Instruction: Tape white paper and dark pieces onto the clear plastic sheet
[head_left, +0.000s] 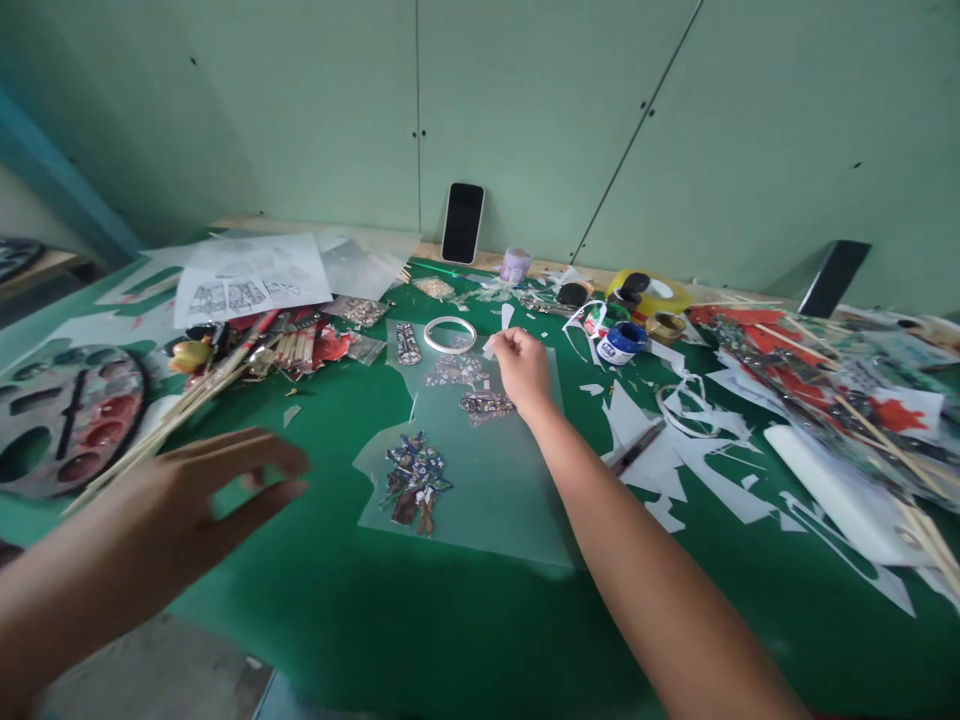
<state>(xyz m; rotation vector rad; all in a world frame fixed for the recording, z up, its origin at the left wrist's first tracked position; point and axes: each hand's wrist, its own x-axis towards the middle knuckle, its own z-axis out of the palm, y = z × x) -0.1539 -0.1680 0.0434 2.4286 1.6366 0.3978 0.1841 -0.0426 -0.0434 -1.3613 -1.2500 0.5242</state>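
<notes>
The right hand [525,370] is over the far right part of the clear sheet [499,490], thumb and fingertips pinched together on what looks like a small pale scrap [490,346]. The left hand [184,505] holds nothing; it hangs to the near left of the sheet, fingers loosely curled and thumb apart.

By the look of it, the step in hand is fine handling of that scrap above the sheet; whether it is being picked up or put down I cannot tell. The next move seems to call for a light fingertip grip, with the free hand available to steady the sheet.

At the sheet's far end lies a white ring [450,350]. A patterned cutout [409,345] sits at its far left corner, another cutout [484,407] just below the right hand, and a dark cluster of pieces [416,485] at its near left.

Farther out on the green desk [322,600], paper scraps [709,485] and a blue jar [621,343] are right of the sheet, a paint palette [45,385] and thin sticks [202,390] left of it, and a phone [463,222] leans on the wall beyond it.
</notes>
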